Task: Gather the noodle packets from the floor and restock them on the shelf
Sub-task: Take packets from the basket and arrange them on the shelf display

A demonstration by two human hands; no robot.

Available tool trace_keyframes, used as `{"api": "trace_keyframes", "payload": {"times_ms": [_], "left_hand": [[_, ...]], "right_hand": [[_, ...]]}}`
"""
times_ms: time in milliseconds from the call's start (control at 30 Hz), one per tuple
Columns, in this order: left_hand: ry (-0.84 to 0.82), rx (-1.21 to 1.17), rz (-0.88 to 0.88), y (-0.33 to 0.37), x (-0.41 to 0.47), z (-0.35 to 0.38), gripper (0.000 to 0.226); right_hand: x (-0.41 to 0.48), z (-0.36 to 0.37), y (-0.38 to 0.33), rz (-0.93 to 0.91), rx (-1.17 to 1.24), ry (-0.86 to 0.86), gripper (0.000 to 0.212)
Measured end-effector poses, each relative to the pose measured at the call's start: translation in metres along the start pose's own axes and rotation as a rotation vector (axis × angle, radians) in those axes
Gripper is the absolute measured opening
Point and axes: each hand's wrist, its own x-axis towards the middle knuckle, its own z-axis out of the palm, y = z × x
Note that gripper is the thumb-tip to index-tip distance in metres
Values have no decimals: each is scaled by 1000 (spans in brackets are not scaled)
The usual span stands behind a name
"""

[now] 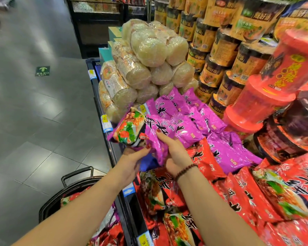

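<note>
Purple noodle packets [137, 130] sat gripped in both hands at the shelf [114, 153] edge. The left hand [130, 164] held them from below. The right hand [176, 153] clasped their side.

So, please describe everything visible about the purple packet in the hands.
The purple noodle packet is a glossy plastic pouch, magenta with black characters; its upturned face shows a printed picture of red and green food. It is tilted above the shelf edge, beside the purple packets already stocked. The left hand supports it from below, and the right hand grips its crumpled side.

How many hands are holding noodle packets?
2. The left hand holds a picture-front packet at the shelf edge; the right hand holds a purple packet beside it.
</note>
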Motion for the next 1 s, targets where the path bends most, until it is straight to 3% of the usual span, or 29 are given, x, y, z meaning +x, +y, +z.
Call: {"api": "trace_keyframes", "payload": {"times_ms": [67,167,233,300,367,433,500,633,700,767,867,1000], "left_hand": [[18,178,5,-3,1,-13,39],[156,480,75,-8,2,-36,101],[312,631,172,-7,-1,-45,115],[327,853,329,-6,-3,-53,111],[234,1078,471,-5,2,-52,92],[115,1184,539,-4,10,-41,81],[6,1228,517,-7,20,-29,78],[-124,1280,385,-22,38,-20,79],[-125,1265,387,-28,46,-19,84],[-137,1274,414,-33,53,-21,91],[-139,1344,457,-38,61,-26,100],[-122,1436,505,-44,68,-29,96]], "right_hand": [[3,-7,-15,-66,-86,41,56],[11,-25,-39,-276,-332,131,56],[15,-38,-55,-375,-602,190,66],[19,-46,-67,-379,-816,186,75],[27,-47,-70,-349,-1007,137,88],[31,-39,-69,-345,-1230,73,87],[35,-31,-65,-342,-1363,38,77],[45,-24,-52,-382,-1545,98,86],[43,-23,-47,-491,-1716,183,95],[39,-22,-45,-678,-1864,189,89],[39,-34,-41,-627,-1901,4,76],[44,-53,-33,-615,-1863,-46,77]]}}
